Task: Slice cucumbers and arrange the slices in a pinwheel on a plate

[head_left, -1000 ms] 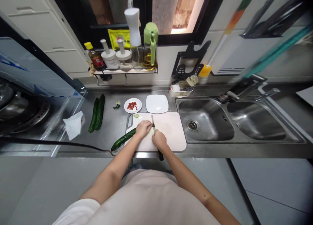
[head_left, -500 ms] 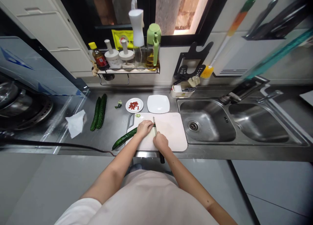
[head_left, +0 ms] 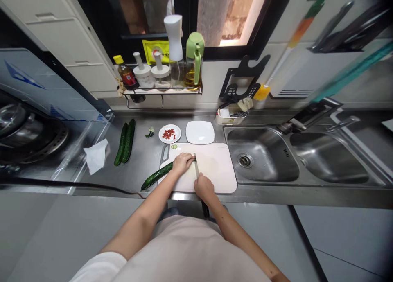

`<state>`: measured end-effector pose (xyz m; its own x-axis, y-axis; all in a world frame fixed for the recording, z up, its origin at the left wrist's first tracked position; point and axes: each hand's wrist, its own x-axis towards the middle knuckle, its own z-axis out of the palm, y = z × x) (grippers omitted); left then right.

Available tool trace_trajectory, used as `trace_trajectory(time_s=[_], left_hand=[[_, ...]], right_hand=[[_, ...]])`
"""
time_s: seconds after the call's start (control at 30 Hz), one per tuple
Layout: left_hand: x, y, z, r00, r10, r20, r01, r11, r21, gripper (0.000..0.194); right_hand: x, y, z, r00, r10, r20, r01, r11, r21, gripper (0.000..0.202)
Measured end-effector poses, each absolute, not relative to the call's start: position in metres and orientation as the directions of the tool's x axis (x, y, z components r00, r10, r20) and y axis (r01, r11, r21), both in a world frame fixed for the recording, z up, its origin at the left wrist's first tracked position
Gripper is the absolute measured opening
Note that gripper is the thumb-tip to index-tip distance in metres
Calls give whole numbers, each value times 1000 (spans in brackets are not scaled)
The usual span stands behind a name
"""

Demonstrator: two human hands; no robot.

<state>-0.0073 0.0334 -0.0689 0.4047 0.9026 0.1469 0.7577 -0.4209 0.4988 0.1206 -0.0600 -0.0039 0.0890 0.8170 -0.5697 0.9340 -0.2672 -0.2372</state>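
Observation:
A long green cucumber (head_left: 157,176) lies slantwise over the left side of the white cutting board (head_left: 217,167). My left hand (head_left: 183,163) is closed on its right-hand end, fingertips beside the blade. My right hand (head_left: 204,186) grips the knife (head_left: 196,165), whose narrow blade points away from me at the cucumber's end; the black handle sticks out below the hand. Small cucumber slices (head_left: 174,146) rest at the board's upper left corner. Beyond the board are a small plate of chopped red pieces (head_left: 168,134) and a white square plate (head_left: 200,132).
Two whole cucumbers (head_left: 125,142), green scraps (head_left: 150,132) and a white tissue (head_left: 96,156) lie on the counter to the left. A double sink (head_left: 264,155) is on the right. A rack of bottles (head_left: 162,91) hangs above the counter's back edge.
The whole view has shifted slightly. My right hand and the knife have moved a little toward me, while my left hand keeps its hold on the cucumber.

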Motion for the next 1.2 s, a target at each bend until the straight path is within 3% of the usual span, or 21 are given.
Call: trace_trajectory(time_s=[0.6, 1.2], left_hand=[[-7, 33, -67, 397, 909, 128, 758, -403, 513, 19], [-7, 32, -64, 400, 908, 124, 767, -406, 497, 19]], right_hand=[[114, -16, -1, 94, 852, -516, 914, -280, -295, 34], [119, -41, 0, 89, 838, -538, 922, -274, -275, 31]])
